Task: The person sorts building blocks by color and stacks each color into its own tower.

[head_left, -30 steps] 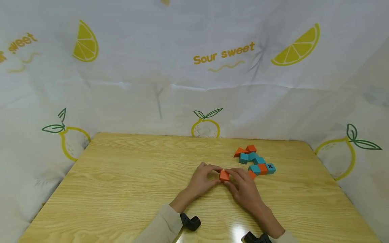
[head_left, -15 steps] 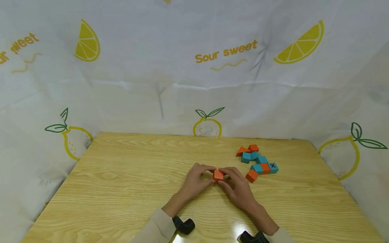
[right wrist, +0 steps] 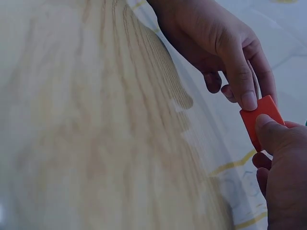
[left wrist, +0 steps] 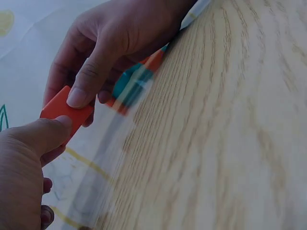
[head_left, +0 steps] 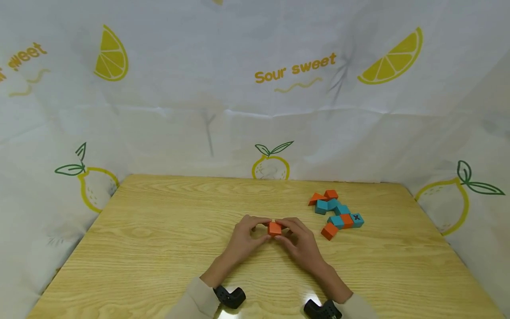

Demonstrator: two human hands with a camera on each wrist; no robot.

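Note:
An orange block (head_left: 274, 229) is pinched between both hands in the middle of the head view. My left hand (head_left: 241, 239) holds its left side with thumb and fingers, and my right hand (head_left: 300, 244) holds its right side the same way. In the left wrist view both thumbs press on the near face of the orange block (left wrist: 67, 109). The right wrist view shows the orange block (right wrist: 261, 117) with a thumb from each hand on it. The far side of the block is hidden behind the fingers.
To the right, a loose orange block (head_left: 329, 231) lies near a row of blue and orange blocks (head_left: 346, 220), one marked with an X. Behind these sit several more blue and orange blocks (head_left: 322, 207). A white printed cloth (head_left: 191, 133) borders the wooden table (head_left: 159, 230).
Both hands have moved left together, still pinching the orange block. The loose orange block on the right, partly covered by the right hand before, is now in full view.

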